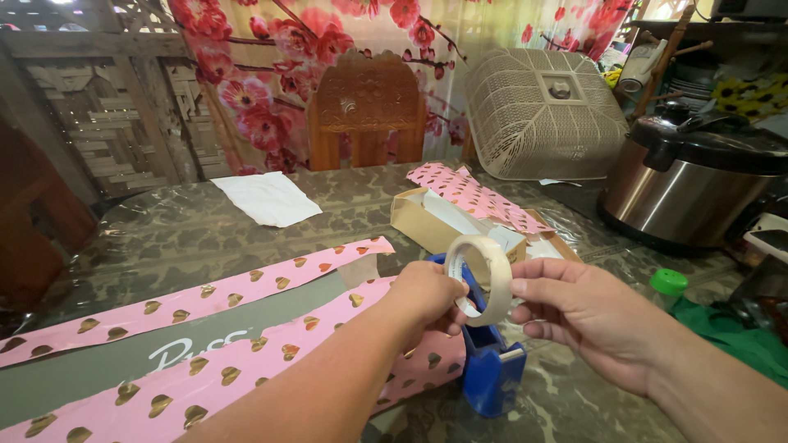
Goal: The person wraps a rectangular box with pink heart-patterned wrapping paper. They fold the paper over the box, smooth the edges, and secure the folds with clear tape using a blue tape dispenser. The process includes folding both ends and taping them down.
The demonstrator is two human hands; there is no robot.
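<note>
Tape roll [486, 276], cream-white, sits up in the air btwn my two hands, just above the blue tape dispenser [490, 373]. My left hand [428, 297] is curled shut on the roll's left side, fingers pinching its edge. My right hand [593, 316] grips the right rim w/ thumb on top, other fingers half bent under. Dispenser stands on the table [164, 238], touching the long box wrapped in pink heart-print paper [222, 369], wrap not closed, grey box top showing. Behind: open cardboard box [427, 217] w/ more pink paper, white sheet [267, 197] further left. Right side: steel rice cooker [694, 180], green bottle cap [669, 281], mesh food cover [546, 115] at back.
</note>
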